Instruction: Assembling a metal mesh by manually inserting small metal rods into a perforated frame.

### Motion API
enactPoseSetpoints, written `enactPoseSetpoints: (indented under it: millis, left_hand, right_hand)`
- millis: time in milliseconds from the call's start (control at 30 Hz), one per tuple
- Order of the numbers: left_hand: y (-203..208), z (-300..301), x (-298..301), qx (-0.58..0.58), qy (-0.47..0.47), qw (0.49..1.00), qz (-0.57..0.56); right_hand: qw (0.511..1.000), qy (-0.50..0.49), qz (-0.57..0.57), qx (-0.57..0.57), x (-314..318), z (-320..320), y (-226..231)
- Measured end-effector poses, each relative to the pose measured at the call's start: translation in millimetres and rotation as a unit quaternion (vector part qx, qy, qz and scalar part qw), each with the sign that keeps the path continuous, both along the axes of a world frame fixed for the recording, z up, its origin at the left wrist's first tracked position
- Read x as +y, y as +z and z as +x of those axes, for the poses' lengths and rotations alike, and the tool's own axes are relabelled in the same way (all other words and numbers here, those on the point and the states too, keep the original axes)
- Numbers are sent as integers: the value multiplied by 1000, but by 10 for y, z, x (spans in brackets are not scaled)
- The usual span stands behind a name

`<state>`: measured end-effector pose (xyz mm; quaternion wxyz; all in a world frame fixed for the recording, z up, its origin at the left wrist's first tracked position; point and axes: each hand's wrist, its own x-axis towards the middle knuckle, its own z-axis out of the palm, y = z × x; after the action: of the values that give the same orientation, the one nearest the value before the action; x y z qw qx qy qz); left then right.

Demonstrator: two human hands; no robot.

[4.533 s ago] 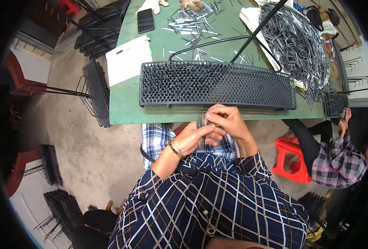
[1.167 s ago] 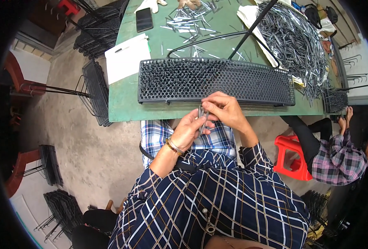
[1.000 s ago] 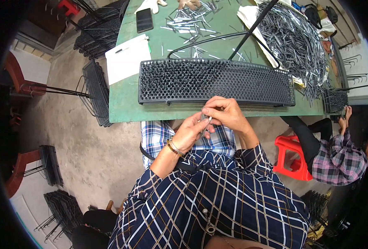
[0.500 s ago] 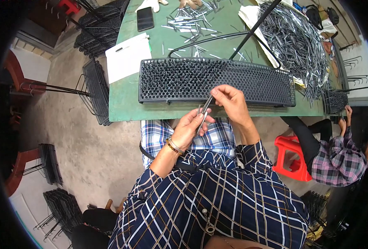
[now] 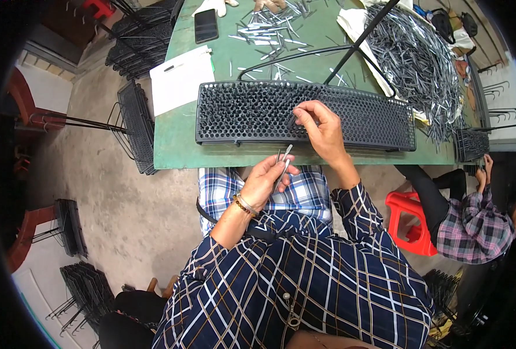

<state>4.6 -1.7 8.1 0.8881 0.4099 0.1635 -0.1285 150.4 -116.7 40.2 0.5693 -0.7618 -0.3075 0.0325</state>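
A green tabletop [image 5: 176,148] carries everything near the hands. Across its front edge stands a long black perforated rack [image 5: 374,122], its left portion crowded with dark pins. Behind it to the right, a heap of metal pins [image 5: 412,64] lies on pale sacking, partly crossed by the rack's black rod [image 5: 359,41]. A co-worker [image 5: 473,232] sits at the right beside a red stool [image 5: 409,224]. A white sheet [image 5: 179,84] lies left of the rack. The right hand [image 5: 297,116] covers some holes, thumb and fingertips close together; whether they pinch a pin, I cannot tell. The left hand [image 5: 284,166], below the tabletop's edge, grasps a few loose pins [image 5: 287,151]. A phone [image 5: 206,26] lies beyond the sheet. Half a second ago, the right fingertips were lower, nearer the left hand's pins.
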Motion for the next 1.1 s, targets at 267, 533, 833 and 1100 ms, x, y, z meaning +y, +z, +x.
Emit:
enactPoseSetpoints:
  millis: [267, 533, 833, 1100]
  left_hand:
    - [21, 13, 9, 15, -1, 1000, -9]
    - [18, 25, 4, 16, -5, 1000, -7]
    - [12, 28, -2, 27, -1, 1000, -7]
    - [16, 19, -4, 32, 0, 999, -6]
  right_hand:
    - [999, 14, -14, -33, -3, -14, -56]
    - [993, -89, 55, 48, 63, -158, -226]
    - [981, -36, -17, -191, 49, -177, -163]
    - [967, 3, -87, -241, 18, -129, -99]
